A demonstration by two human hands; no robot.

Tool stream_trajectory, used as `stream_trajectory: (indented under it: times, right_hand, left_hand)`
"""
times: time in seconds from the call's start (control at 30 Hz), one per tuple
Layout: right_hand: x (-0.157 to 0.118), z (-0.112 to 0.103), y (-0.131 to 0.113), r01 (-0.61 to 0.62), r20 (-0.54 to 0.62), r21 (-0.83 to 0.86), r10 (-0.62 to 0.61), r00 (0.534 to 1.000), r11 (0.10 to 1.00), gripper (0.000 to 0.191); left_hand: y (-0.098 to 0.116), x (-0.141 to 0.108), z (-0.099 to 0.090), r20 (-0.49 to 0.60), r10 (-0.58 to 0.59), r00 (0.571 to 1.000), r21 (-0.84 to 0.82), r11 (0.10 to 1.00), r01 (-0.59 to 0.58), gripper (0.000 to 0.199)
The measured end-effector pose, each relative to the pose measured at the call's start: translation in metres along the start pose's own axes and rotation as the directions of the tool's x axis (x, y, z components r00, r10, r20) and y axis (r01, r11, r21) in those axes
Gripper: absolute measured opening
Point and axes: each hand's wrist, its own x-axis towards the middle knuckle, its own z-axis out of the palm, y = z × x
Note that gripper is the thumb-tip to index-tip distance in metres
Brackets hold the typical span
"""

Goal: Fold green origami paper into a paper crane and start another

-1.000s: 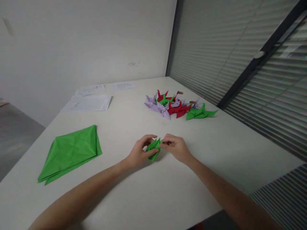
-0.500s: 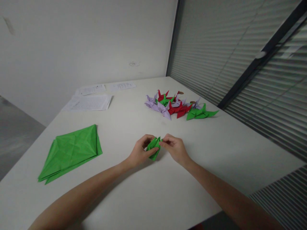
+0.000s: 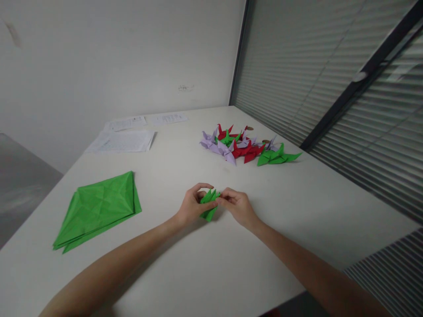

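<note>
A small folded green paper piece (image 3: pixel 209 214) with several pointed tips is held just above the white table (image 3: pixel 178 268), between both hands. My left hand (image 3: pixel 192 203) grips it from the left, thumb across its front and index finger arched over its top. At its right upper side, my right hand (image 3: pixel 238 205) pinches a tip between thumb and fingertips. Part of the piece is covered by the left thumb.
Green paper sheets (image 3: pixel 99 204) lie stacked at the left. Printed papers (image 3: pixel 124 141) rest at the back left. Folded red (image 3: pixel 253 152), lilac (image 3: pixel 225 152) and green paper figures (image 3: pixel 277 156) cluster at the back right, near the window blinds (image 3: pixel 297 79).
Both hands and the green piece have shifted slightly left. The left index finger has lifted and arches higher over the piece.
</note>
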Motion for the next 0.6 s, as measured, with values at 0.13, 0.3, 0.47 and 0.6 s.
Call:
stream_trajectory:
  times: [0.13,0.3,0.47,0.6]
  right_hand:
    - [-0.0008,0.0006,-0.0018,-0.011,0.003,0.017,0.011,1.0,1.0,0.019]
    - [-0.0006,0.0,-0.0052,-0.018,-0.012,0.056,0.018,1.0,0.998,0.019]
    - [0.0025,-0.0023,-0.0028,-0.027,-0.063,0.08,0.032,0.998,0.996,0.021]
    - [0.0036,-0.0025,0.0008,-0.04,-0.063,0.085,0.045,0.997,0.996,0.026]
  left_hand:
    - [-0.001,0.0003,-0.0002,0.029,0.02,0.999,0.004,1.0,-0.02,0.06]
    - [0.0007,-0.0001,0.0008,0.03,0.032,0.999,0.005,0.999,-0.032,0.069]
    - [-0.0041,0.0009,0.0007,0.058,-0.027,0.998,-0.068,0.997,0.031,0.071]
    - [-0.0048,0.0006,0.0016,0.073,-0.049,0.996,-0.087,0.995,0.056,0.068]
